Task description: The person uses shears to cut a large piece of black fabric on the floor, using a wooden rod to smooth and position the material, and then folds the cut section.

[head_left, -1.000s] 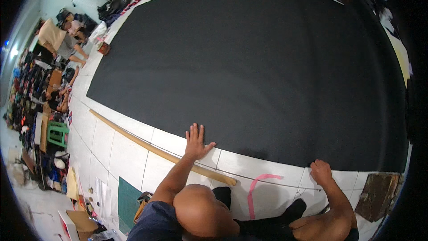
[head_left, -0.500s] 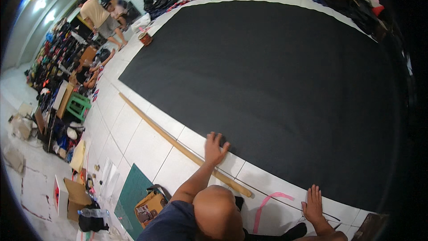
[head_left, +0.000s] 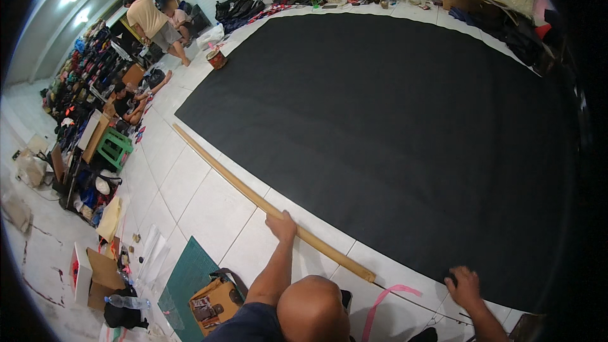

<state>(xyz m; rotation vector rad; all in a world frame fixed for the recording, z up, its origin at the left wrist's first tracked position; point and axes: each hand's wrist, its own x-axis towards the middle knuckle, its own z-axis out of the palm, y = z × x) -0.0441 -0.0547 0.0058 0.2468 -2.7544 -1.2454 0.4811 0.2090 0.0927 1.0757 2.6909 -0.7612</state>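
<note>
A long tan cardboard tube [head_left: 328, 251] lies slantwise over the white floor tiles, alongside the near edge of a large black sheet [head_left: 373, 133]. My left hand [head_left: 282, 225] is wrapped round the tube somewhat past its middle, towards the near end. At the sheet's near right edge, my right hand [head_left: 465, 286] rests with bent, slightly spread fingers; nothing shows in it. A pink strip [head_left: 381, 307] lies on the tiles between my hands, close to the tube's near end.
A green cutting mat [head_left: 183, 278] with a brown bag [head_left: 214, 301] on it lies at my left. Farther left are a green stool [head_left: 114, 147] and an open carton [head_left: 101, 275]. A red can [head_left: 216, 59] sits at the sheet's far left corner. People [head_left: 152, 19] are at the far left.
My left hand has left the black sheet's edge and closed round the tube, which now lies slightly nearer the sheet. My right hand has shifted right, its fingers now bent.
</note>
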